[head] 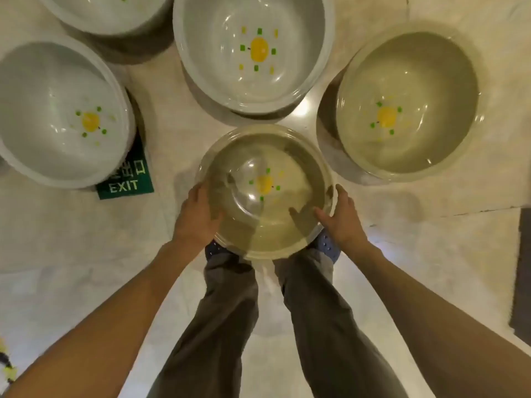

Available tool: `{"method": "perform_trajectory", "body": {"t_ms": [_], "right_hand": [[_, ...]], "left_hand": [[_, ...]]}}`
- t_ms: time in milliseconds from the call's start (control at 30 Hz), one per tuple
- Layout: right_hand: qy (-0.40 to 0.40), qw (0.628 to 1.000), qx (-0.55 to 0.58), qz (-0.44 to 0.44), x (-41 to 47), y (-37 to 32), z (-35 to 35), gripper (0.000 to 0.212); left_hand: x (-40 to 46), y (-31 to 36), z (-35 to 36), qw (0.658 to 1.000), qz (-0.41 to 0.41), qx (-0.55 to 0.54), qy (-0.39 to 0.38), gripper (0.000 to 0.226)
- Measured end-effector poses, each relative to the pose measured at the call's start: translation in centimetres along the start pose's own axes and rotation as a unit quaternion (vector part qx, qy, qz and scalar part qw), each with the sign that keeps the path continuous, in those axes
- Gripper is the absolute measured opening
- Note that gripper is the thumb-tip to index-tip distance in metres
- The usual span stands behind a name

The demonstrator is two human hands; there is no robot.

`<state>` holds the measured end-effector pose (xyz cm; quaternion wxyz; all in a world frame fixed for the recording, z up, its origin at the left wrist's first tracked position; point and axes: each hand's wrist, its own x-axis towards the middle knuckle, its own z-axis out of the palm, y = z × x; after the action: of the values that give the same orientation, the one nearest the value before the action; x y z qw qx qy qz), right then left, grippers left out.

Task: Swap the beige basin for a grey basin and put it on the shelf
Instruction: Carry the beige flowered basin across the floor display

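Note:
A beige basin with a yellow and green mark inside hangs just above my feet. My left hand grips its left rim and my right hand grips its right rim, thumb inside the bowl. On the floor beyond it sits a stack of grey basins in the middle. A second grey stack is at the left. A third grey stack is cut off by the top edge. At the right stands a stack of beige basins.
The pale marble floor spreads all around. A green EXIT sign lies on it, partly under the left grey stack. A dark mat or panel runs along the right edge. My legs and blue shoes stand under the held basin.

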<state>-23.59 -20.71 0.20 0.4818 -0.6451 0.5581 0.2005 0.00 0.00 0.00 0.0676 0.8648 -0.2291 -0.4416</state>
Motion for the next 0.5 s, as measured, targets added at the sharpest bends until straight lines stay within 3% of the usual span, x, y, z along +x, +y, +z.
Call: {"method": "perform_trajectory", "body": {"t_ms": [67,200,333,500], "right_hand": [[0.006,1.000,0.020,0.020,2.2,1.3,1.0,0.084],[0.017,0.999,0.028,0.005,4.5,3.3,2.2,0.073],[0.038,0.999,0.029,-0.013,3.9,3.6,1.5,0.055],[0.043,0.997,0.053,-0.033,-0.3,2.5,-2.9,0.058]], "left_hand": [[2.4,-0.8,1.0,0.999,-0.024,-0.006,0.035,0.083],[4.9,-0.9,1.8,0.996,-0.051,-0.075,0.023,0.095],[4.2,-0.8,0.5,0.991,-0.019,-0.133,0.029,0.083],[1.0,2.2,-3.1,0.996,-0.001,-0.088,0.021,0.078]]}}
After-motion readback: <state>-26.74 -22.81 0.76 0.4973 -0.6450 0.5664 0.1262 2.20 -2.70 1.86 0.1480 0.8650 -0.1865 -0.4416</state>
